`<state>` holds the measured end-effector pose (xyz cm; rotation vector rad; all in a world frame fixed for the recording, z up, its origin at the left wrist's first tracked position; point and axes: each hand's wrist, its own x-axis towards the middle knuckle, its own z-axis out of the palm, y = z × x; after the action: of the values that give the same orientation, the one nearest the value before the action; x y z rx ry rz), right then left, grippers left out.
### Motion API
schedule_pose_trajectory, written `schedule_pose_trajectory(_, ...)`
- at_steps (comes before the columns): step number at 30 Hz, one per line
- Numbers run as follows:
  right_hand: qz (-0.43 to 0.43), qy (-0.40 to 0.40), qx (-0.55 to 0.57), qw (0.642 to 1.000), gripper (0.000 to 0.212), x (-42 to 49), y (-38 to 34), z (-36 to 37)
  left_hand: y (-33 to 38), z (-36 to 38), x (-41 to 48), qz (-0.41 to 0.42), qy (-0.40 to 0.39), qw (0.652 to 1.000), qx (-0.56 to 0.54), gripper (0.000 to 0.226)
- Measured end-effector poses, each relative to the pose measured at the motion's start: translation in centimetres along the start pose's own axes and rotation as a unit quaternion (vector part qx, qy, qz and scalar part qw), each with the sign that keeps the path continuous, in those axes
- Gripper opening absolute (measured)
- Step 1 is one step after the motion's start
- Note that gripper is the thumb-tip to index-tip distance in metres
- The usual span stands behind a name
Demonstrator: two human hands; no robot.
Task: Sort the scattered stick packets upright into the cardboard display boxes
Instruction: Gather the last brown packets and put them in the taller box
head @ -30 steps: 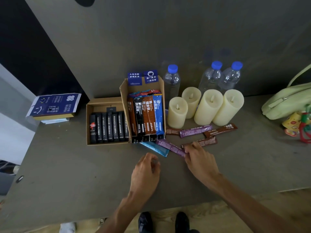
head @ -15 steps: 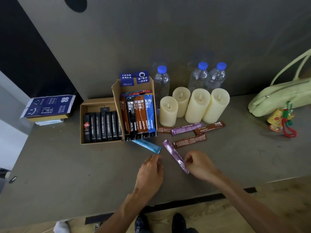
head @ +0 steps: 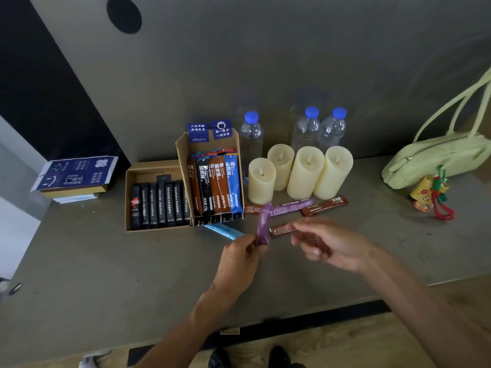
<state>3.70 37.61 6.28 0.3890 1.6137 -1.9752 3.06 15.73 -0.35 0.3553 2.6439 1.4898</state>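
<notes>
My left hand (head: 239, 254) pinches the lower end of a purple stick packet (head: 263, 221) and holds it upright above the table. My right hand (head: 329, 244) hovers just to its right with loosely spread fingers, its fingertips over the end of a brown packet (head: 279, 231). The tall cardboard box (head: 181, 155) holds colourful packets standing upright. The low box (head: 148, 166) to its left holds black packets. A blue packet (head: 223, 231), another purple packet (head: 291, 207) and two brown packets (head: 328, 204) (head: 252, 209) lie loose on the table.
Several cream candles (head: 305, 172) and three water bottles (head: 305, 128) stand behind the loose packets. At the right lie a green handbag (head: 435, 160) and a hanging charm (head: 430, 193). Flattened blue printed cartons (head: 74, 173) sit far left. The table's front edge (head: 292, 312) runs below my hands.
The purple packet has left the table. It went from my right hand's fingers into my left hand, which now holds it upright. My right hand has let go.
</notes>
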Motion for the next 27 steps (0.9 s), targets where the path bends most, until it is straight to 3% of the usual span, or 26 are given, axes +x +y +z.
schedule_pose_trajectory(2, -0.023, 0.040, -0.029, 0.999, 0.024, 0.1, -0.4, 0.1, -0.1, -0.4, 0.1, -0.049, -0.061, 0.996, -0.051, 0.009)
schedule_pose_trajectory(5, -0.046, 0.059, -0.090, 0.993, 0.021, 0.3, -1.0, 0.9, -0.4, -1.0, 0.2, -0.053, -0.131, 0.987, -0.079, 0.013)
schedule_pose_trajectory(12, -0.074, 0.078, -0.223, 0.969, 0.017, 1.9, -1.8, 3.4, 0.0, -2.1, -0.4, -0.044, -0.201, 0.974, -0.091, 0.014)
schedule_pose_trajectory(21, -0.120, 0.076, -0.162, 0.976, 0.013, 4.0, -2.6, 5.6, 0.3, -3.9, -1.2, -0.095, -0.058, 0.989, -0.100, 0.012)
schedule_pose_trajectory(27, -0.101, 0.040, -0.252, 0.962, 0.011, 6.6, -2.9, 9.5, -1.5, -6.5, -0.4, -0.099, 0.034, 0.993, -0.057, 0.013)
